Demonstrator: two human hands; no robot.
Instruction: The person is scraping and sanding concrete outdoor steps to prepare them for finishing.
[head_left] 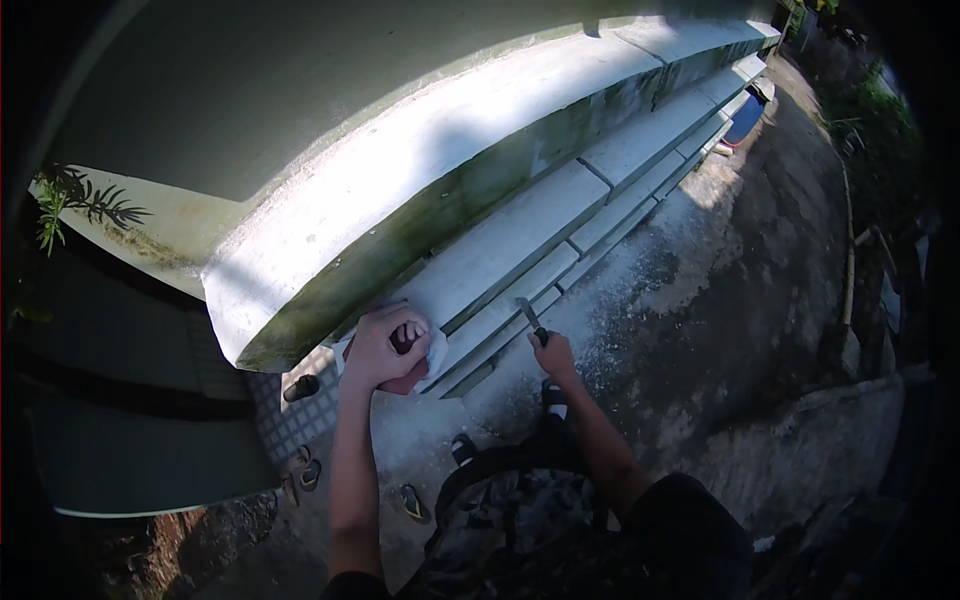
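- Hands, two, bare: left hand (pixel 375 350) curled over a reddish piece (pixel 405 382) at the near end of the block stack (pixel 520 230), whether gripping or merely resting cannot be told; right hand (pixel 556 358) clenched round the dark handle of a bladed tool (pixel 528 313).
- Plant (pixel 50 215), green, narrow leaves, far left.
- Panel (pixel 140 450), dark, broad, pale lower edge.
- Tiled patch (pixel 283 425), grey, beside the ledge's near end.
- Shoe (pixel 300 388), dark, on the patch.
- Sandals (pixel 310 475), several, loosely grouped below the shoe.
- Ledge (pixel 360 190), pale, sunlit top, greenish stained side, running from left of the left hand to upper right.
- Single sandal (pixel 414 503), dark with yellowish sole, right of the left forearm.
- Block stack: long pale blocks in stepped layers alongside the ledge; reddish piece at its near end, under the left hand.
- Bladed tool: blade pointing away from the wearer, over the stack's lower layers; contact unclear.
- Powder (pixel 592 335), whitish, scattered on the ground (pixel 740 320) right of the stack.
- Blue item (pixel 745 120), kind unclear, near the stack's far end.
- Greenery (pixel 885 95), shaded, far right.
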